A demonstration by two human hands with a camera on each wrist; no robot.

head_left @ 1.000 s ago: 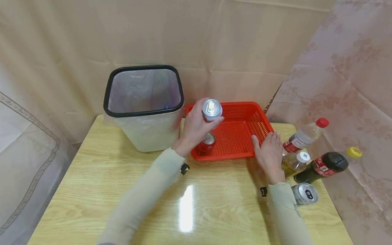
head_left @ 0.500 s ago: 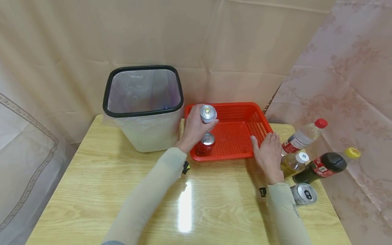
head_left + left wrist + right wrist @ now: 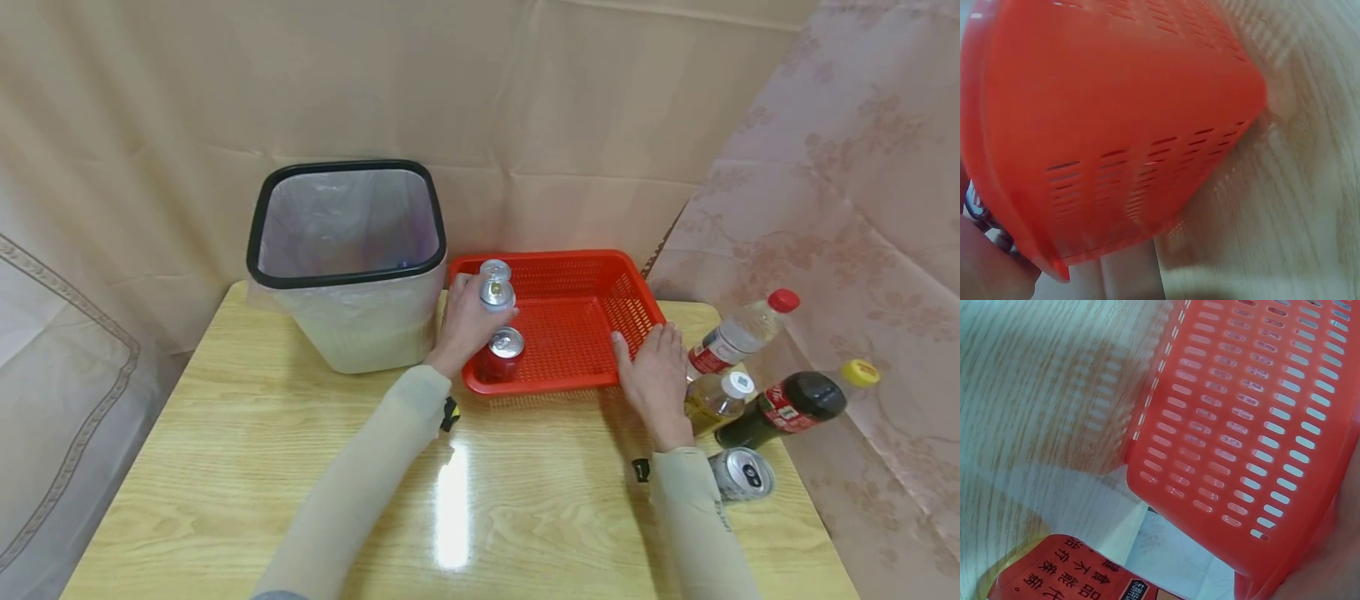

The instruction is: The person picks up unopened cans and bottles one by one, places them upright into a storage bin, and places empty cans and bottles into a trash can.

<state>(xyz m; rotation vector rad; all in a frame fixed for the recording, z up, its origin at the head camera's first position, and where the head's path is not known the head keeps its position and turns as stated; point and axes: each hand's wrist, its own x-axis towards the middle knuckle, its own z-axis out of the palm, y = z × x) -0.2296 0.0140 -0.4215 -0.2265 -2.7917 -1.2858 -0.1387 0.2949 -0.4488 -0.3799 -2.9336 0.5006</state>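
Note:
My left hand (image 3: pixel 463 321) grips a silver-topped can (image 3: pixel 497 294) upright at the left side of a red plastic basket (image 3: pixel 570 333). This can stands between a red can (image 3: pixel 505 346) in front and another silver-topped can (image 3: pixel 495 269) behind. Fingers hide most of the gripped can's body, and I cannot tell whether its base touches the basket floor. My right hand (image 3: pixel 654 375) rests on the basket's front right corner, fingers straight and thumb toward the inside. Each wrist view shows the basket's slotted outer wall (image 3: pixel 1110 94) close up.
A bin (image 3: pixel 367 333) with a black rim and clear liner stands left of the basket. To the right are a red-capped bottle (image 3: pixel 738 337), a white-capped bottle (image 3: pixel 720 404), a cola bottle (image 3: pixel 795 404) and a silver can (image 3: pixel 742 475). Curtains hang behind the wooden table (image 3: pixel 360 517).
My left hand has lowered the can and shifted it slightly left, into line with the red can. The can behind has come into sight. My right hand stays at the corner.

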